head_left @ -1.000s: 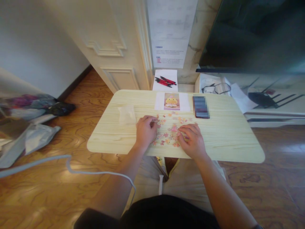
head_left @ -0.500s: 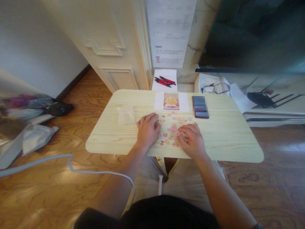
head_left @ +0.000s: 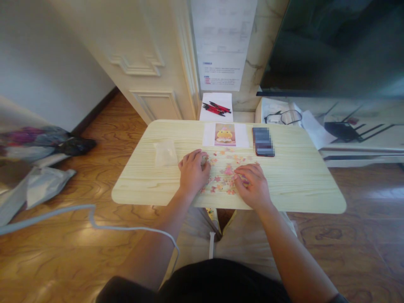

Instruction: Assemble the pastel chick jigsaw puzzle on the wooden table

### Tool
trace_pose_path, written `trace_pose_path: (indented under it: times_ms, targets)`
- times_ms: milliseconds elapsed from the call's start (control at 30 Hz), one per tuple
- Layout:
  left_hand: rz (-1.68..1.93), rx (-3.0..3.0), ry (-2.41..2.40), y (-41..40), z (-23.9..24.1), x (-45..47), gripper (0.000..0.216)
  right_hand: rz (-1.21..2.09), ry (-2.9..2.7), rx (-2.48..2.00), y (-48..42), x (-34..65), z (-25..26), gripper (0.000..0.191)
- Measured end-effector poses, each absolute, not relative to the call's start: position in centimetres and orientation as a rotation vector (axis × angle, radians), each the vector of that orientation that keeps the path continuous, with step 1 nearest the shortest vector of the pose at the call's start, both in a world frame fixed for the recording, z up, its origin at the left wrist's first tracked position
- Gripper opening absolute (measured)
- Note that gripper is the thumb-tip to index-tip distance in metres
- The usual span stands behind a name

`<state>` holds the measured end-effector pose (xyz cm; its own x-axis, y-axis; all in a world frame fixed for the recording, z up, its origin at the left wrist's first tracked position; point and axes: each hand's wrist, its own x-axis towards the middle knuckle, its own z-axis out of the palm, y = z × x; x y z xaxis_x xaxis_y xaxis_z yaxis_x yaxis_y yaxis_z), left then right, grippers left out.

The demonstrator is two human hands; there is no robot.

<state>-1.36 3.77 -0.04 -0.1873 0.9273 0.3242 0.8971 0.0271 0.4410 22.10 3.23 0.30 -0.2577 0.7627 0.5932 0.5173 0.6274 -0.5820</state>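
Note:
Loose jigsaw pieces [head_left: 217, 180], mostly pink and orange, are scattered over the pale wooden table [head_left: 293, 181] between my hands. On their left side my left hand [head_left: 193, 170] is curled, with a small cluster of pieces showing between its thumb and fingers. From the right, my right hand [head_left: 253, 182] reaches in with thumb and index finger pinched at a jigsaw piece at the pile's edge; the fingers partly hide it. Behind the pieces lies a sheet with a picture of a yellow cartoon figure [head_left: 225, 134].
A translucent bag [head_left: 166, 153] lies left of my left hand, and a phone [head_left: 264, 142] at the table's back right. Red pens [head_left: 217, 108] rest on white paper beyond the back edge. A white cable [head_left: 132, 227] crosses over my left forearm.
The whole view has shifted slightly. My left hand has turned a little, showing more of the pieces in it; my right hand stays at nearly the same spot.

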Motion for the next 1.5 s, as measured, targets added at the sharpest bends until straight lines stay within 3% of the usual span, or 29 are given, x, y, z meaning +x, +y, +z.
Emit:
trace_pose_path:
  times_ms: [300, 1133, 1500]
  targets:
    - [0.89, 1.961, 2.171, 3.72, -0.03, -1.39, 0.026, 0.349, -1.947, -1.037, 3.22, 22.11, 0.24, 0.013]
    - [0.833, 2.151, 1.945, 3.36, 0.5, -1.03, 0.033, 0.347, -1.926, -1.039, 3.22, 22.01, 0.46, 0.012]
    - [0.858, 2.019, 2.089, 3.77, 0.03, -1.63, 0.05, 0.335, -1.899, -1.028, 3.36, 21.96, 0.2, 0.011]
